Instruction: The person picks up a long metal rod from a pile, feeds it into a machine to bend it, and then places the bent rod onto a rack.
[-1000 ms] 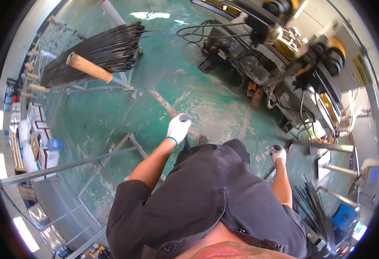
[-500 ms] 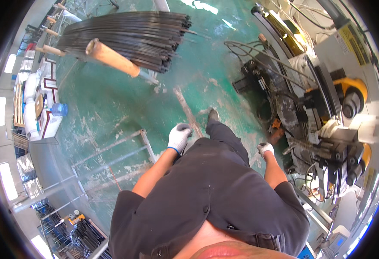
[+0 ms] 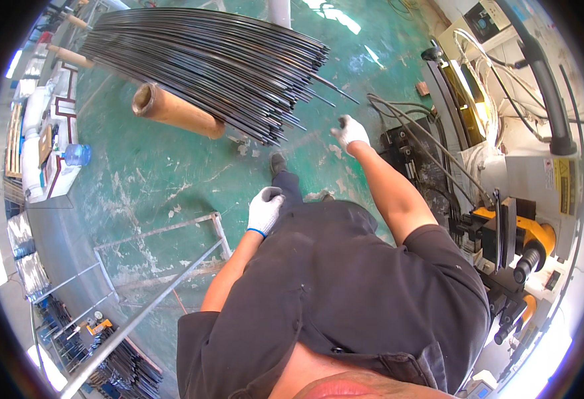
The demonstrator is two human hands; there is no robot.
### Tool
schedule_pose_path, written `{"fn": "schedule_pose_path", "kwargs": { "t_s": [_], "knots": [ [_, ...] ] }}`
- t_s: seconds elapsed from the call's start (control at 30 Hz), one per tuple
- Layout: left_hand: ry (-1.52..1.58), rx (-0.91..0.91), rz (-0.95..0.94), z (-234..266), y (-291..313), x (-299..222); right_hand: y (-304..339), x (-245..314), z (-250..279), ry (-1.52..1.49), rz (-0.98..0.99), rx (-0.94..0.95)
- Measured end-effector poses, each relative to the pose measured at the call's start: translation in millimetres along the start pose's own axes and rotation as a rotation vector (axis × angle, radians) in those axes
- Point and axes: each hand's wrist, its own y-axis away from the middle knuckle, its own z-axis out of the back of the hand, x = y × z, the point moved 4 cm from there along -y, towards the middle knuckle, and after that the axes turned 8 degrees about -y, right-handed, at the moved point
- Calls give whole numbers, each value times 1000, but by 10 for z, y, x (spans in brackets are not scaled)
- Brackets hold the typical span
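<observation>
My left hand, in a white knit glove with a blue cuff edge, hangs beside my leg. Its fingers are curled in, with nothing seen sticking out of them. My right hand, also in a white glove, reaches forward with the arm stretched out. Its thumb and fingers are apart and hold nothing. Just beyond it lie the uneven ends of a large bundle of thin dark metal rods. The right hand is near the rod ends but apart from them.
A cardboard-brown tube juts up beside the rods. On the right stands a machine with yellow-and-black parts and hanging cables. A metal frame is at left, near a blue water jug. The green floor is scuffed.
I have stepped forward, and the rods look nearer. My right hand has swung from beside my body up and forward toward the rod ends. My left hand stays low, fingers still curled.
</observation>
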Motion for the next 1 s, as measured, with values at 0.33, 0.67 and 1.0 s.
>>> {"fn": "schedule_pose_path", "kwargs": {
  "t_s": [0.33,0.67,1.0],
  "knots": [
    [80,-200,-31,1490,-1351,-568,-1546,1840,-705,309,172,-61],
    [165,-403,202,1810,-1257,-256,-2298,2387,-1089,608,37,9],
    [-363,-105,-154,1135,-1716,-1309,-2584,2003,-1179,488,149,300]
  ]
}}
